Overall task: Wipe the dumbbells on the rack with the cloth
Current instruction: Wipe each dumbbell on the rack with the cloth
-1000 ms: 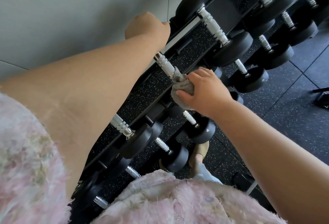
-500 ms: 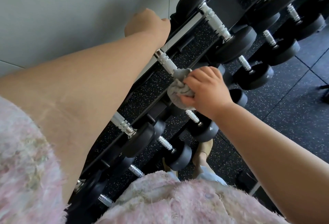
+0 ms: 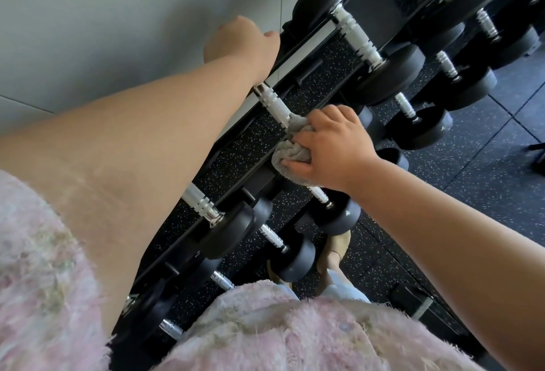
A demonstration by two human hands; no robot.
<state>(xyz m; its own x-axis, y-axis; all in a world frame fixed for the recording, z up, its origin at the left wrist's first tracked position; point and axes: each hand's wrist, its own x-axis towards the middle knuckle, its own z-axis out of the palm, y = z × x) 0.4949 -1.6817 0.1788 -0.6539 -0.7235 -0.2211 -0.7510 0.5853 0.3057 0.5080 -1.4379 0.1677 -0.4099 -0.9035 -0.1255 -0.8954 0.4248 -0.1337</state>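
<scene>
A black rack (image 3: 236, 149) holds several black dumbbells with knurled silver handles on its tiers. My right hand (image 3: 333, 146) grips a bunched grey cloth (image 3: 290, 154) and presses it around the near end of the silver handle (image 3: 272, 103) of a top-tier dumbbell. My left hand (image 3: 240, 41) rests at the rack's top back edge by that dumbbell's far end, fingers curled over it; what it holds is hidden behind the hand. A larger dumbbell (image 3: 392, 71) lies just to the right on the same tier.
A grey wall (image 3: 118, 16) runs close behind the rack. Dark speckled rubber floor tiles (image 3: 486, 164) spread to the right. My foot in a tan shoe (image 3: 339, 248) stands below the lower dumbbells. A fuzzy pink garment (image 3: 265, 332) fills the bottom of the view.
My right hand has slid the cloth a little along the silver handle and regripped it. My left hand has stayed at the rack's top edge. The view has shifted slightly.
</scene>
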